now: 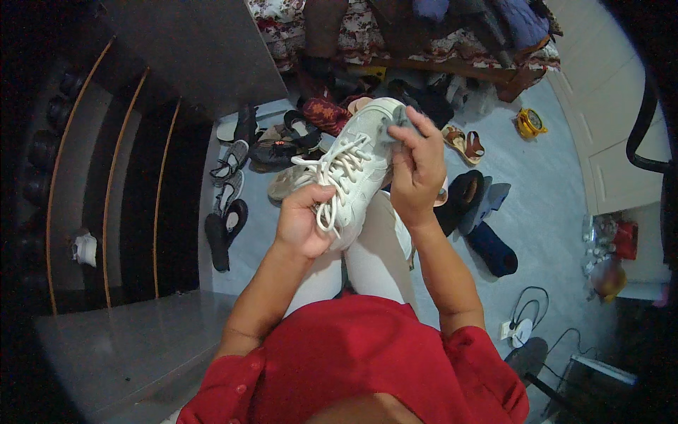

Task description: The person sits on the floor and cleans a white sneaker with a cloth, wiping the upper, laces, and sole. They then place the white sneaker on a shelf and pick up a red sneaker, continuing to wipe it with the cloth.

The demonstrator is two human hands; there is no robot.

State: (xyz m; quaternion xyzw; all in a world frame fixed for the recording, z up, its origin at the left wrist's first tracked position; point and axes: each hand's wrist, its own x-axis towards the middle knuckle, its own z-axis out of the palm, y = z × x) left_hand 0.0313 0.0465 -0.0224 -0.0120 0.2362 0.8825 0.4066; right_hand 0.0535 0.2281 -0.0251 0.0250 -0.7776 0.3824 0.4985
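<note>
My left hand [303, 220] grips a white lace-up sneaker [365, 169] near its heel, with the thumb beside the loose laces [331, 169]. The shoe is held above my lap, its toe pointing up and to the right. At the right side of the toe, my right hand [421, 164] holds a bunched grey cloth [397, 124] against the upper. My right fingers partly cover the cloth, and the shoe's sole is mostly hidden.
Several shoes, among them a black slip-on [278, 152] and brown sandals [466, 143], lie on the floor around my knees. A shoe rack [130, 175] stands at the left, a bed [450, 66] ahead. A yellow round clock [530, 123] and a cable [532, 302] are at the right.
</note>
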